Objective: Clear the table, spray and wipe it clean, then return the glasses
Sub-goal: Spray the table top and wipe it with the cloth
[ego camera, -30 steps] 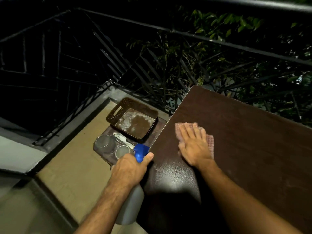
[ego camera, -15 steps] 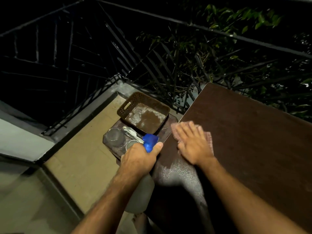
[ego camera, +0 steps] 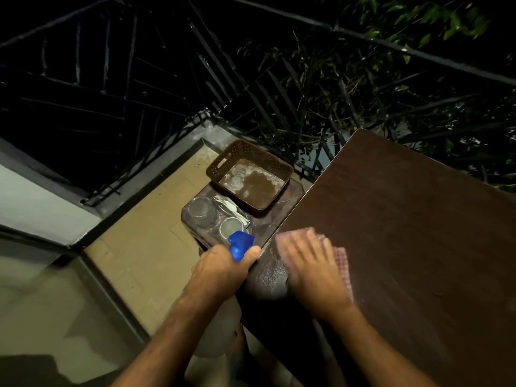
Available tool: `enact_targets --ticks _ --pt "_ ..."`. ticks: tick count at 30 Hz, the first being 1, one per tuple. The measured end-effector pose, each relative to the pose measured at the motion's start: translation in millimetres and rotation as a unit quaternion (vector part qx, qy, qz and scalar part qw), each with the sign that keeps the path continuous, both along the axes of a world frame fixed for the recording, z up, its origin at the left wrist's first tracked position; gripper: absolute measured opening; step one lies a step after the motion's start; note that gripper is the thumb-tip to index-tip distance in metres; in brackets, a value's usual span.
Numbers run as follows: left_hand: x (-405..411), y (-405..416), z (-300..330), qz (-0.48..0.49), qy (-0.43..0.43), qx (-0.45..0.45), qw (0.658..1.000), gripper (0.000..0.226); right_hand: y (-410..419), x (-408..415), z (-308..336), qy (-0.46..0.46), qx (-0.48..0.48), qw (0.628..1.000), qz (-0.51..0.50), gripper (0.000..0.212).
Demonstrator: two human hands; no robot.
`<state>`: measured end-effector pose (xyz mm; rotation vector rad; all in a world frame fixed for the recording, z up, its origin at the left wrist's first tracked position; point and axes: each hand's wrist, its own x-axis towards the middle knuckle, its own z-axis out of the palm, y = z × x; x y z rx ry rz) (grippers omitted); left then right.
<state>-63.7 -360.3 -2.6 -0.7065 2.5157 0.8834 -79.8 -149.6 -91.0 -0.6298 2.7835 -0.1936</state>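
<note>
Right hand [ego camera: 312, 270] pressed flat on cloth [ego camera: 343, 261] at surface's [ego camera: 418, 233] nine o'clock edge. Left hand [ego camera: 220, 268], grip clamped around spray bottle [ego camera: 240, 244]. Glasses [ego camera: 202, 212] on stool [ego camera: 290, 196] at ten o'clock, beside basket [ego camera: 223, 163].

right hand [ego camera: 312, 270] slid the cloth [ego camera: 343, 261] left toward the desk [ego camera: 405, 219] edge, now motion-blurred mid-wipe

The table [ego camera: 405, 233] looks like dark wood-grain laminate, smooth, dulled by a fine wet mist near its edge. The cloth [ego camera: 342, 263] is checked woven fabric; the basket [ego camera: 248, 177] perforated brown plastic, the glasses [ego camera: 201, 212] clear, the sprayer [ego camera: 240, 243] glossy blue plastic.
</note>
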Motion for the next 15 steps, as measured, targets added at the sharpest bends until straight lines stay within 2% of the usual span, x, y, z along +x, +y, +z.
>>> enact_targets --ticks 4,7,9,13,15 --pt "7 0 1 0.006 0.008 0.007 1.000 0.053 -15 57 -3 -0.031 -0.007 0.993 0.115 0.060" --pt "12 0 4 0.013 0.013 0.014 1.000 0.051 -15 58 1 -0.013 -0.025 0.990 0.140 0.059" --pt "15 -4 4 0.022 0.019 0.006 1.000 0.052 -12 36 3 -0.003 -0.011 0.995 0.099 0.065" --pt "25 -15 2 0.037 0.027 0.006 0.999 0.053 -5 -20 -1 0.002 -0.030 0.997 -0.071 0.068" --pt "31 -20 1 0.045 0.032 0.009 0.998 0.053 -11 -30 2 -0.006 -0.020 0.995 -0.097 0.071"
